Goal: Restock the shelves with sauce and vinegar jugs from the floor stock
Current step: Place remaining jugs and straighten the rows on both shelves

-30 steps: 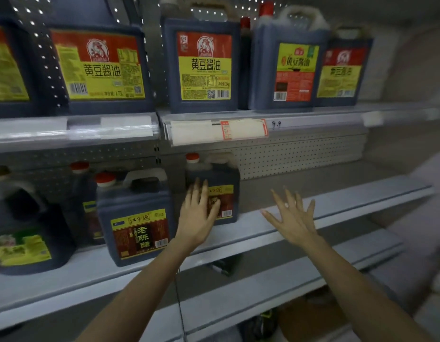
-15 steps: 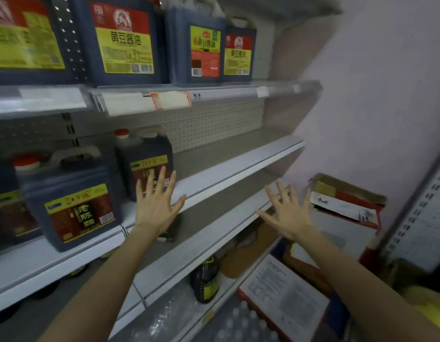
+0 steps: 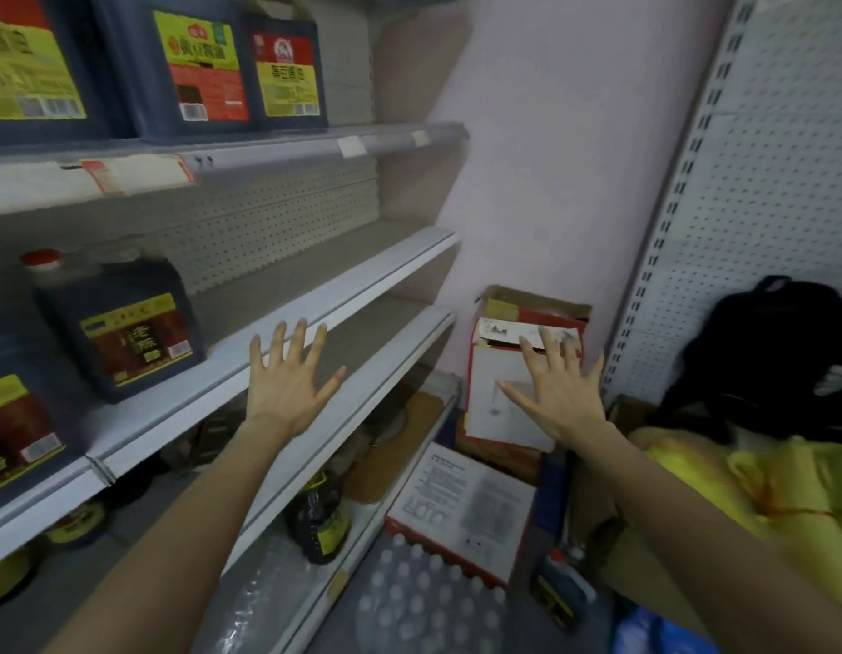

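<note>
Gripped nothing: left hand (image 3: 287, 384) and right hand (image 3: 558, 398) spread, fingers apart. Saw jug (image 3: 122, 332) on shelf (image 3: 362, 271) at ten o'clock from left hand, bare run toward one o'clock. Judged restocking mostly undone; floor stock perhaps in box (image 3: 504, 398) behind right hand.

We are in a shop, seemingly a grocery aisle: white metal shelves (image 3: 343, 285) with perforated back panels (image 3: 268, 219) carry price-tag strips (image 3: 131, 169) along their front edges, and rows of labelled dark jugs (image 3: 202, 63) face outward. On the floor we see opened cartons (image 3: 518, 398) and, though blurred, what may be a wrapped pack of white-capped bottles (image 3: 424, 601).
</note>
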